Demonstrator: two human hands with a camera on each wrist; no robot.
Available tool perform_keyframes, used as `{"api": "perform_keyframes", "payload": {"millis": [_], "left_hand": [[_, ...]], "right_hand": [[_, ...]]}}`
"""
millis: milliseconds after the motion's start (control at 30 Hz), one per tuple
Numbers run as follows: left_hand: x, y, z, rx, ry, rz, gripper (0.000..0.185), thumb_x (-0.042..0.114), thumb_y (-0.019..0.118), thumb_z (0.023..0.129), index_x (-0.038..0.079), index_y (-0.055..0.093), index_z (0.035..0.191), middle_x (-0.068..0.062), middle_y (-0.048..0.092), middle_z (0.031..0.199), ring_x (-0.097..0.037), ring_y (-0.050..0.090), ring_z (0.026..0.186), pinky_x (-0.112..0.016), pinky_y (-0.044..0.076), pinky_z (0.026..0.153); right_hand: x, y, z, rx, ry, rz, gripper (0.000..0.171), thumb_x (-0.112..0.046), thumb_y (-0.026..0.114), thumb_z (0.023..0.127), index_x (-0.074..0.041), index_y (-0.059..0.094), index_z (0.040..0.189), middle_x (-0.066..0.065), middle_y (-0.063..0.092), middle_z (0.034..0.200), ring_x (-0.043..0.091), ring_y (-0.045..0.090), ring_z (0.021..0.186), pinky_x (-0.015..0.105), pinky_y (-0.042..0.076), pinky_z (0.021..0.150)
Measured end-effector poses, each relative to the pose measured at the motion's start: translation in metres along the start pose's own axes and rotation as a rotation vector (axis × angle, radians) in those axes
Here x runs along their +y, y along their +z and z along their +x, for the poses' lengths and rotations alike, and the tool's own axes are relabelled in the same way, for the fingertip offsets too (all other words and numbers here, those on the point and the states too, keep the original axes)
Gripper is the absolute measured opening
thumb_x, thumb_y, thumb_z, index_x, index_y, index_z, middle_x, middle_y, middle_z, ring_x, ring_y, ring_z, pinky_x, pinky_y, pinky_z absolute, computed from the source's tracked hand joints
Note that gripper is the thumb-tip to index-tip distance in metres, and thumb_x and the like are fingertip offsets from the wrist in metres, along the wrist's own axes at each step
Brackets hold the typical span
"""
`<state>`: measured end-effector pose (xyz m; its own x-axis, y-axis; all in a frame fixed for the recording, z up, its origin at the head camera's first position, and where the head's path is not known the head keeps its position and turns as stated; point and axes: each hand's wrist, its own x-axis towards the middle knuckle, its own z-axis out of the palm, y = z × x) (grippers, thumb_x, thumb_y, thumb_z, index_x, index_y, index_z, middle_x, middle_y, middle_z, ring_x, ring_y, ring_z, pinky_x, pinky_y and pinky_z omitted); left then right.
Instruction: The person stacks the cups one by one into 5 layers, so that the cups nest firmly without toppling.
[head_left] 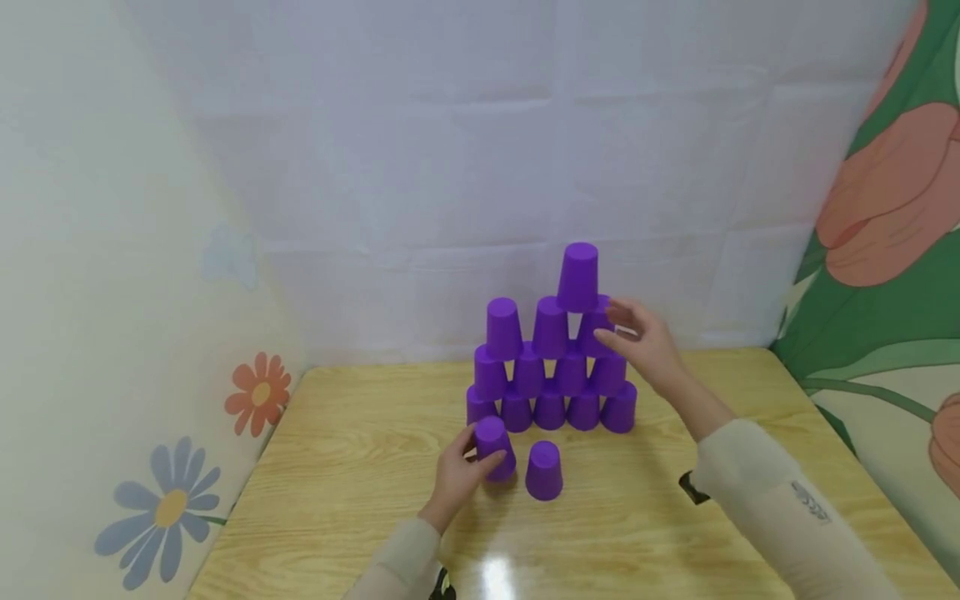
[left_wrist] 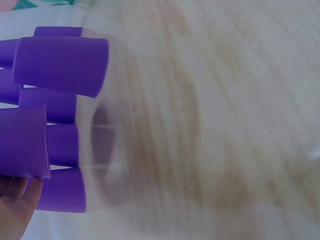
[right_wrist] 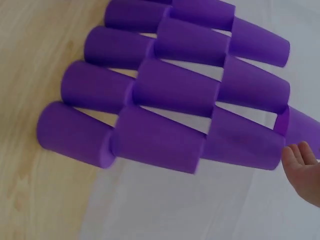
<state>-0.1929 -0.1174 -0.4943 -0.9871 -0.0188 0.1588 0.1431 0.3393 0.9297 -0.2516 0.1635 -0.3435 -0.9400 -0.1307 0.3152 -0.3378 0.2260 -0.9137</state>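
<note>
My left hand point(head_left: 459, 477) grips a purple cup point(head_left: 492, 443), mouth down and slightly tilted, in front of a stack of cups. In the left wrist view, fingertips point(left_wrist: 31, 192) lie along the side of that held cup point(left_wrist: 22, 142). A loose purple cup point(head_left: 544, 471) stands upside down on the table just to its right. My right hand point(head_left: 643, 340) is beside the stack's upper right side, thumb and fingers apart. Its fingers point(right_wrist: 300, 155) are right at the top cup point(head_left: 579, 277), which sits over two cups of the third row, its inside partly showing in the right wrist view.
The stack rises in rows of upside-down purple cups, with several in the bottom row point(head_left: 550, 408) and three in the third. It stands on a wood-grain table point(head_left: 360, 458) near a white cloth backdrop point(head_left: 420, 183). Flower-printed panels flank both sides.
</note>
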Motion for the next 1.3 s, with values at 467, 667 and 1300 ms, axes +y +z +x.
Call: {"api": "perform_keyframes", "payload": {"millis": [467, 667, 1300], "left_hand": [[0.037, -0.009, 0.024, -0.062, 0.029, 0.004, 0.058, 0.015, 0.075, 0.076, -0.001, 0.052, 0.127, -0.023, 0.061, 0.116, -0.035, 0.059, 0.105, -0.043, 0.051, 0.092], [0.052, -0.012, 0.036, -0.089, 0.051, 0.005, 0.058, 0.015, 0.075, 0.077, 0.001, 0.052, 0.128, -0.023, 0.061, 0.117, -0.035, 0.059, 0.107, -0.043, 0.051, 0.094], [0.118, -0.025, 0.068, -0.211, 0.158, 0.076, 0.054, 0.016, 0.072, 0.080, 0.004, 0.052, 0.128, -0.018, 0.062, 0.118, -0.030, 0.058, 0.109, -0.042, 0.049, 0.097]], "right_hand": [[0.067, 0.054, -0.048, -0.080, 0.088, -0.018, 0.053, -0.004, 0.065, 0.083, 0.010, 0.043, 0.130, 0.033, 0.050, 0.127, 0.046, 0.047, 0.120, 0.053, 0.041, 0.103], [0.083, 0.073, -0.063, -0.071, 0.141, 0.009, 0.053, -0.002, 0.067, 0.081, 0.010, 0.045, 0.128, 0.031, 0.052, 0.125, 0.045, 0.049, 0.118, 0.052, 0.043, 0.101], [0.124, 0.110, -0.099, -0.152, 0.262, 0.023, 0.070, -0.009, 0.077, 0.072, 0.009, 0.043, 0.131, 0.031, 0.051, 0.126, 0.049, 0.046, 0.118, 0.054, 0.044, 0.099]]}}
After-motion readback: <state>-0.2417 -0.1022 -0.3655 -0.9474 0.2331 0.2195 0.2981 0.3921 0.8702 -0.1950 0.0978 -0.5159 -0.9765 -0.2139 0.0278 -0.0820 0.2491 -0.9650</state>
